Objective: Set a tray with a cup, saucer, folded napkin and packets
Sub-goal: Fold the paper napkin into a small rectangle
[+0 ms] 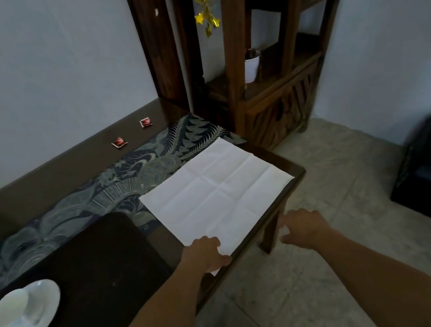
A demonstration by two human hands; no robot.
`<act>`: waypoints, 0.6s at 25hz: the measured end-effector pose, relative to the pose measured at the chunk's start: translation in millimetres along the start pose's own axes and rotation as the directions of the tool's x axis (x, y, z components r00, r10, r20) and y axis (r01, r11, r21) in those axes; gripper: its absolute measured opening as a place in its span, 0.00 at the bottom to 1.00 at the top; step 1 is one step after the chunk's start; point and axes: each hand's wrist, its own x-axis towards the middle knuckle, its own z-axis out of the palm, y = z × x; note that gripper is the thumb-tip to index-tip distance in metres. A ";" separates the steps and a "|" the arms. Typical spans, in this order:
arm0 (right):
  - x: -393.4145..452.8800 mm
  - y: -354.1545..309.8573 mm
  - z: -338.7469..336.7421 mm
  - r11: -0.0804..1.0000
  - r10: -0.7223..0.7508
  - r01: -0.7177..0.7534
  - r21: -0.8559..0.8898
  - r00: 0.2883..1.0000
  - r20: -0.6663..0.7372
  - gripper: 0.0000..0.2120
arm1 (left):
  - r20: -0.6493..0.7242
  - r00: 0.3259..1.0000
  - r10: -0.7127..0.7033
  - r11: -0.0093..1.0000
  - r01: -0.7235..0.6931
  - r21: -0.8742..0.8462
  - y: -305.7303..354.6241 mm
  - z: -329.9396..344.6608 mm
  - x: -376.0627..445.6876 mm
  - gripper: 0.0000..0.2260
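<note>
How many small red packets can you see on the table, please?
2: one small red packet and another to its right, both on the dark wooden table near the wall.

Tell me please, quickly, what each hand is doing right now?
Left hand: grips the near corner of the unfolded white napkin.
Right hand: open, holding nothing, beside the table edge.

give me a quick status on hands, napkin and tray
Left hand gripping near corner of napkin, still unfolded flat. Right hand open, off table edge. Cup on saucer on tray; two packets far side. Nothing blocking.
</note>
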 end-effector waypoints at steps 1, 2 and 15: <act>6.8 7.1 0.1 1.000 -0.010 0.010 -0.003 1.000 -0.002 0.19 | -0.008 1.000 -0.013 1.000 0.013 0.008 0.4 2.7 4.6 0.32; 15.4 13.5 0.6 1.000 -0.021 0.021 -0.004 1.000 0.003 0.20 | -0.016 1.000 -0.025 1.000 0.025 0.012 -0.2 4.7 9.2 0.31; 160.3 36.8 11.2 0.944 -0.294 0.294 -0.148 0.956 0.022 0.21 | -0.134 0.991 -0.013 0.998 0.006 -0.055 -18.0 42.5 55.9 0.22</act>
